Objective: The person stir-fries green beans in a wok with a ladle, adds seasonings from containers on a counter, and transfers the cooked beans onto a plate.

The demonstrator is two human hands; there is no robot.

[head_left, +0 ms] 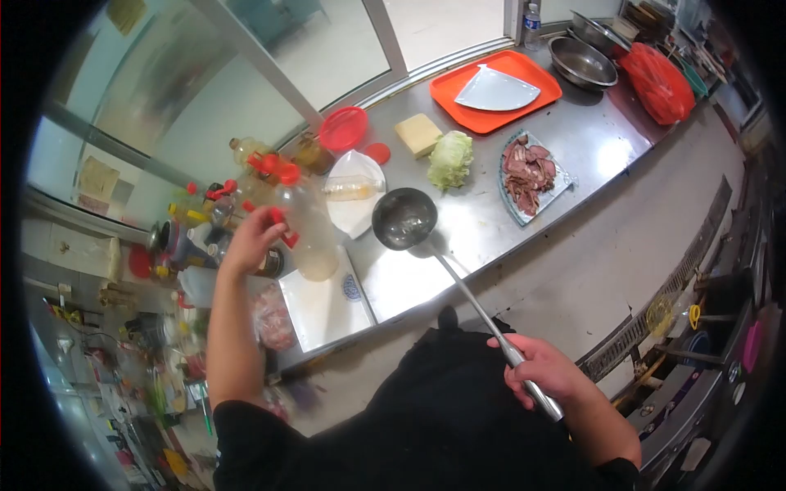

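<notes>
My right hand [540, 372] is wrapped round the long metal handle of a ladle [471, 299]. Its dark bowl, seeming to hold a little clear liquid, hangs over the steel counter. My left hand [255, 237] has its fingers closed on the red side part of a clear plastic bottle [315, 237] with a red top. That bottle stands in front of a white tray [315, 315] with a blue mark. Behind the ladle, a white plate [356, 217] carries a clear-wrapped roll. Right of the bowl lie a pale lettuce [450, 159] and a yellow block [417, 135].
Sliced meat [528, 176] lies on a fan-shaped plate. An orange tray [491, 119] bears another fan-shaped plate. Metal bowls [583, 64] and a red bag [657, 84] stand far right. Several bottles [201, 233] crowd the left; bagged meat [273, 317] sits near the counter's front edge.
</notes>
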